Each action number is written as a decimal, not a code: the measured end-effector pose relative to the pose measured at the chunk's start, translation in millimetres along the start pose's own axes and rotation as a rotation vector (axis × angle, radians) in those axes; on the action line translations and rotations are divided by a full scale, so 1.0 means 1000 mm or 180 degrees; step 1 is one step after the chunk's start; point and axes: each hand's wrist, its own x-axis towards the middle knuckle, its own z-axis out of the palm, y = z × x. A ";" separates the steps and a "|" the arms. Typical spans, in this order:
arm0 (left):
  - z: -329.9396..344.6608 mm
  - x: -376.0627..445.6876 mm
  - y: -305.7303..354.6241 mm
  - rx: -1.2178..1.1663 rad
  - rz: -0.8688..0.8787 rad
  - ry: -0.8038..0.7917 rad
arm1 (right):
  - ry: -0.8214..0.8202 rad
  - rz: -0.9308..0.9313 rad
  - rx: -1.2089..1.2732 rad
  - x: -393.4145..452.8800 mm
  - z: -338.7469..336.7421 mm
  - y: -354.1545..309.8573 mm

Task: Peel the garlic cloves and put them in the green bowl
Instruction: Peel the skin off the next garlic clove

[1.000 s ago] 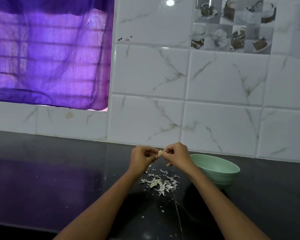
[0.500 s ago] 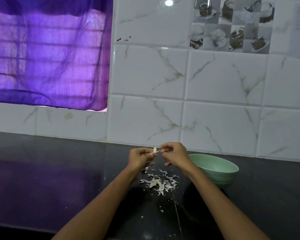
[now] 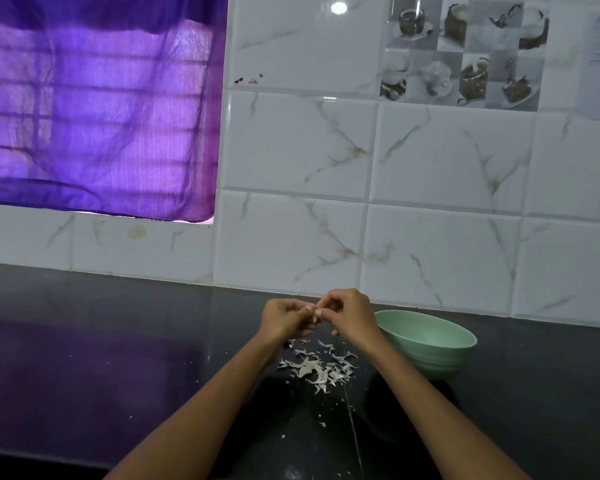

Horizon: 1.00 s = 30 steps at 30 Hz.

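Garlic clove is pinched between my left hand and right hand, fingers curled, above scattered peel on the black worktop; the green bowl sits just right.

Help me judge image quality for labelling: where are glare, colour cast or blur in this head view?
Head view: a lamp glares on the top wall tile; the purple curtain throws a violet sheen on the black counter; the garlic clove between the left hand and right hand is small and soft; tile lines bow slightly.
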 end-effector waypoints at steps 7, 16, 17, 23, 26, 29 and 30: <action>0.002 0.002 -0.001 -0.0005 0.0087 0.0252 | -0.0505 0.0125 -0.0716 0.001 0.003 -0.004; -0.002 0.005 -0.002 -0.0219 0.0058 0.0470 | -0.0367 -0.0015 -0.0935 0.002 0.000 -0.001; -0.002 0.006 -0.003 -0.0188 0.0059 0.0490 | -0.0343 -0.0048 -0.0931 0.002 0.000 -0.002; 0.000 0.006 -0.005 0.0056 0.0181 0.0456 | -0.0210 -0.0151 -0.0843 -0.002 0.004 -0.006; 0.001 0.004 -0.005 0.0179 0.0230 0.0375 | 0.0034 -0.0190 -0.0962 -0.003 0.002 -0.005; -0.001 0.003 -0.006 0.0374 0.0319 0.0329 | 0.0171 -0.0199 -0.0974 -0.004 -0.001 -0.005; -0.001 0.002 -0.006 0.0434 0.0358 0.0350 | 0.0183 -0.0166 -0.0892 -0.004 -0.001 -0.005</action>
